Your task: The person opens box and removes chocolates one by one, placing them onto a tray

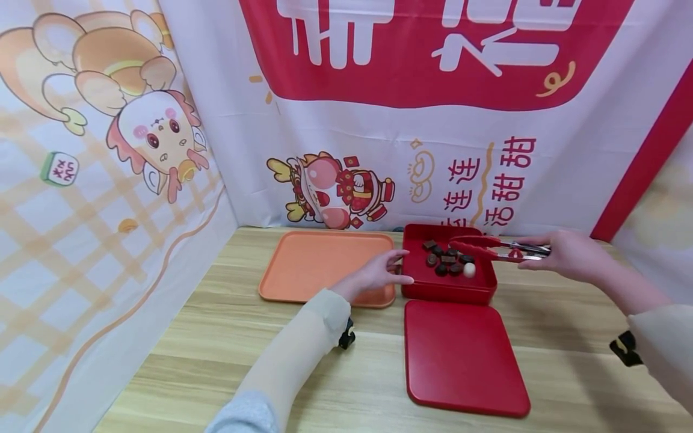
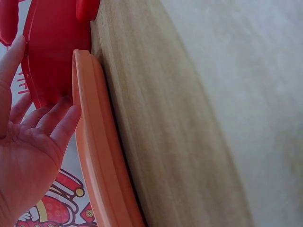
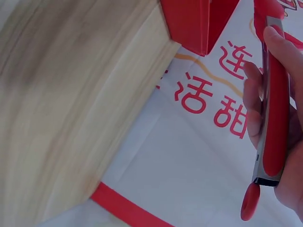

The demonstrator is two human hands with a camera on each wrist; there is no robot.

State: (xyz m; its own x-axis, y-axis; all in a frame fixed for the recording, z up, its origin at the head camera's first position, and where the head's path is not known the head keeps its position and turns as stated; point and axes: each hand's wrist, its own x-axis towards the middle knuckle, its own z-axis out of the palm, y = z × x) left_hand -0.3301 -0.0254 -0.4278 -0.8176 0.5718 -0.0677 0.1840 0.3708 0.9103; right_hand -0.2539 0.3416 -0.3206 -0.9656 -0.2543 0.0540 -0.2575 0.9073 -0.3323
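My right hand grips a pair of red-tipped metal tongs by the handles. The red tong heads reach over the right side of a red box in the head view. Several dark chocolates and one white chocolate lie in the box, close under the tongs. At the box's left wall is my left hand, its fingers spread and relaxed; in the left wrist view its fingertips are right at the red side wall and beside the rim of an orange tray.
The orange tray lies flat left of the box. A red lid rests on the wooden table in front of the box. Behind stands a printed cloth backdrop, close to the table's back edge, with another patterned cloth on the left.
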